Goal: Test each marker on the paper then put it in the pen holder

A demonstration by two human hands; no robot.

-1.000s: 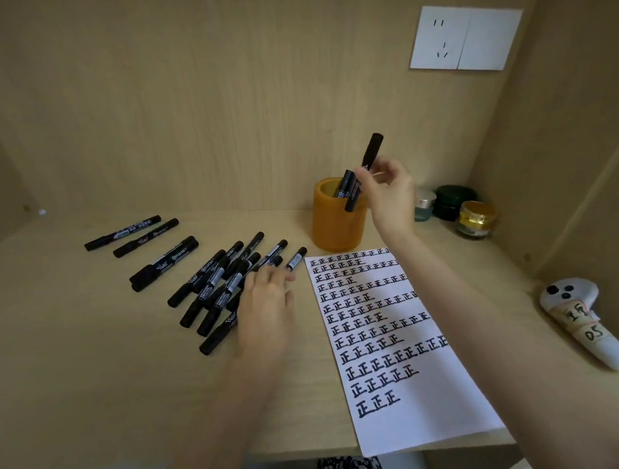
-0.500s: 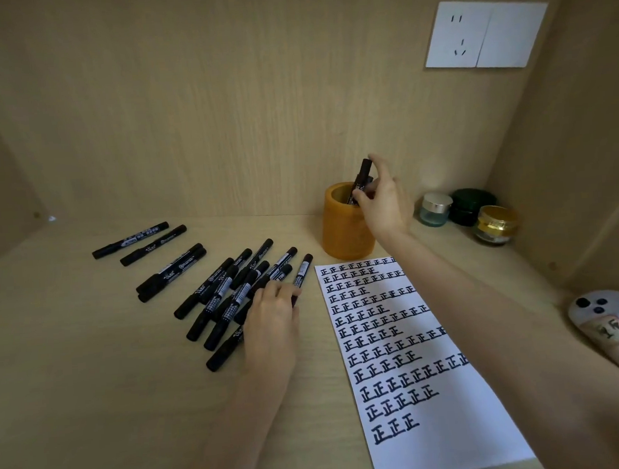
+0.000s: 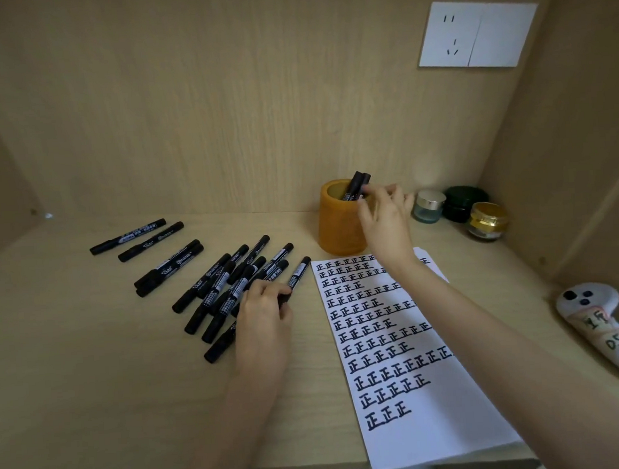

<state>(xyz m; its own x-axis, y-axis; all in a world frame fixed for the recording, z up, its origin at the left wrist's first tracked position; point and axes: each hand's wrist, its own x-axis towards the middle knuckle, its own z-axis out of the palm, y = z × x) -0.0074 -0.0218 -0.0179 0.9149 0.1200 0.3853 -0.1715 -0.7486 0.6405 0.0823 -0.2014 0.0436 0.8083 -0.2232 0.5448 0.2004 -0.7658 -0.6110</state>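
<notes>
An orange pen holder (image 3: 336, 229) stands at the back of the desk with two black markers (image 3: 354, 186) upright in it. My right hand (image 3: 387, 226) reaches to its rim, fingertips pinching the right one of these markers. A white paper (image 3: 421, 427) covered in rows of black test marks lies in front of the holder. Several black capped markers (image 3: 217, 290) lie in a pile to the left of the paper. My left hand (image 3: 262, 324) rests on the pile and grips the lower end of the rightmost marker (image 3: 299, 271).
Further black markers (image 3: 145, 237) lie apart at the far left. Three small jars (image 3: 460, 205) stand in the back right corner. A white controller (image 3: 596, 329) lies by the right wall. A wall socket (image 3: 477, 33) sits high on the back panel.
My right hand has lowered its marker from above the holder down into it. My left hand's fingers have curled round the rightmost marker of the pile.
</notes>
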